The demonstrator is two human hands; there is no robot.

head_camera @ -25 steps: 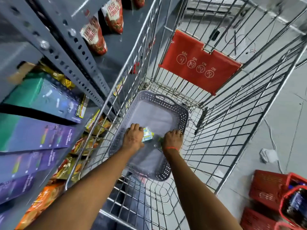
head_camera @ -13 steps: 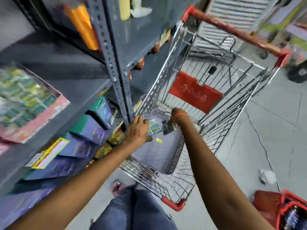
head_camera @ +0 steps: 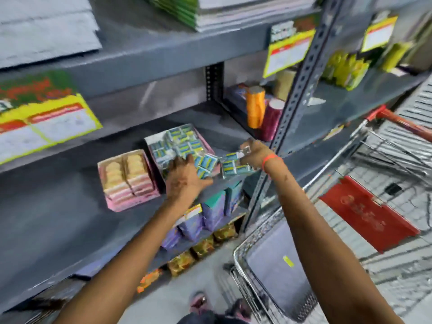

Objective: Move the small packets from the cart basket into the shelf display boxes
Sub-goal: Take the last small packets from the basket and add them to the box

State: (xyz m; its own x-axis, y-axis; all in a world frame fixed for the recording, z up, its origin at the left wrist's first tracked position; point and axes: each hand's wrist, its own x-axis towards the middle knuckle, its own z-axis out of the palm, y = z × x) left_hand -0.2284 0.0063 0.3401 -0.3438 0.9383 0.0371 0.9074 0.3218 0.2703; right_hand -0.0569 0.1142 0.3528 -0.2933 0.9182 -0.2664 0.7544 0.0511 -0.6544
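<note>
Both arms reach up to a grey shelf. My left hand (head_camera: 185, 176) grips blue-and-green small packets (head_camera: 205, 163) at the front edge of a pink display box (head_camera: 205, 142) heaped with the same packets. My right hand (head_camera: 254, 153), with an orange band at the wrist, holds a strip of blue packets (head_camera: 233, 168) just right of that box, above the shelf edge. The grey plastic basket (head_camera: 273, 277) sits low in the cart; one small yellow scrap (head_camera: 288, 261) lies on its floor. The picture is blurred by motion.
A second pink box of biscuits (head_camera: 127, 181) stands left of the packet box. Orange and maroon rolls (head_camera: 256, 106) stand behind a perforated upright post (head_camera: 297, 94). The wire cart (head_camera: 374, 160) with a red flap (head_camera: 364, 212) is at right. Purple boxes (head_camera: 211, 213) fill the lower shelf.
Both hands lifted the packets out of the cart basket and carried them up and left to the shelf's packet box. The view swung from the cart up to the shelf.
</note>
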